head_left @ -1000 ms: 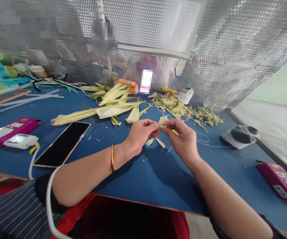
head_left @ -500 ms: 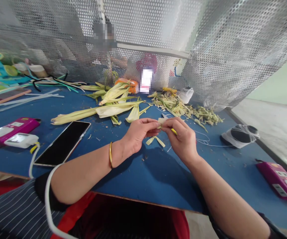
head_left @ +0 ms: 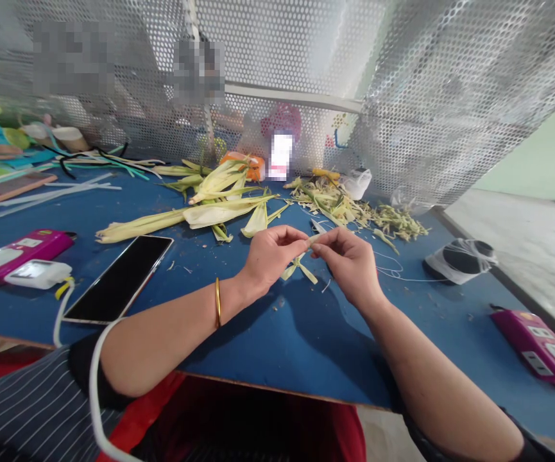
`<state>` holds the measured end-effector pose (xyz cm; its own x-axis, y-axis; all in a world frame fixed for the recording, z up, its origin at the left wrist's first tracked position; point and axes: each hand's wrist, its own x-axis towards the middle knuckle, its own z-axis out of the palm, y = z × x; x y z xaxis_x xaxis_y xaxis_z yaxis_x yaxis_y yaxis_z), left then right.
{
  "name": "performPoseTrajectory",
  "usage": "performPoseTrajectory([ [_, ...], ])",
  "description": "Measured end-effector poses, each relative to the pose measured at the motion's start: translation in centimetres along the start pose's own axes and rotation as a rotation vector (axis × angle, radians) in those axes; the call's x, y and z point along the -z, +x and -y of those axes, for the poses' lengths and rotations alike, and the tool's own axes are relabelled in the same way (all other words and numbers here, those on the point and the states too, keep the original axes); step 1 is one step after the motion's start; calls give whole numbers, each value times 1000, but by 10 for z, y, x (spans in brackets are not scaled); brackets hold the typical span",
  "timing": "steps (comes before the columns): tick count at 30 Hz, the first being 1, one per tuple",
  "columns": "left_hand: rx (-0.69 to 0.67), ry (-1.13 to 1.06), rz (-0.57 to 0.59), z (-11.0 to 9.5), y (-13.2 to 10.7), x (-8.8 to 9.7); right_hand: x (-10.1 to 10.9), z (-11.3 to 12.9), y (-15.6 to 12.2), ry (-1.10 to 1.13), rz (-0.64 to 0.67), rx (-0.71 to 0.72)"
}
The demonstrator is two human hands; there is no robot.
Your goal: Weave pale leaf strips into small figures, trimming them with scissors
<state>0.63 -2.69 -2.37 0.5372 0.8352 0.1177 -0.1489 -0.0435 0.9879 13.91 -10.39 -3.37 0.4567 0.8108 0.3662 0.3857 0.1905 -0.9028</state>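
My left hand (head_left: pixel 271 254) and my right hand (head_left: pixel 349 260) meet above the blue table (head_left: pixel 267 333), both pinching a small folded strip of pale leaf (head_left: pixel 312 239). Its loose ends (head_left: pixel 301 269) hang down between the hands. A gold bangle sits on my left wrist. A pile of long pale green leaves (head_left: pixel 210 205) lies just beyond my left hand. Beyond my right hand lie shredded leaf scraps (head_left: pixel 354 208).
A black phone (head_left: pixel 118 277) lies left of my left arm, with a pink box (head_left: pixel 20 247) and a white charger (head_left: pixel 39 274) further left. A wrapped spool of thread (head_left: pixel 460 260) and a pink box (head_left: pixel 539 346) sit to the right. Perforated metal screens stand behind.
Both hands have stayed together on the leaf strip, working it; the strip now looks flatter and narrower between the fingertips. The view shifted slightly.
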Motion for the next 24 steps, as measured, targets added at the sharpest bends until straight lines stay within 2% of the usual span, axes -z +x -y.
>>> performPoseTrajectory([
  [3, -60, 82, 25, 1, 1, 2, -1, 0, 1, 61, 11, -13],
  [5, -47, 75, 23, 0, 2, 2, -1, 1, 1, 90, 32, -5],
  [8, 49, -47, -3, -1, 2, 0, -1, 2, 0, 49, 49, 60],
  [11, 174, -184, -26, -2, 1, -2, -1, 3, -3, -130, 20, 208],
  [16, 303, -292, 7, -1, 0, -2, 0, 3, -6, -335, -17, 383],
  [20, 277, -311, 6, 0, 0, -2, -1, 3, -5, -335, -52, 374],
  [24, 211, -284, -21, 0, -1, -4, -2, 4, -5, -279, -62, 295],
])
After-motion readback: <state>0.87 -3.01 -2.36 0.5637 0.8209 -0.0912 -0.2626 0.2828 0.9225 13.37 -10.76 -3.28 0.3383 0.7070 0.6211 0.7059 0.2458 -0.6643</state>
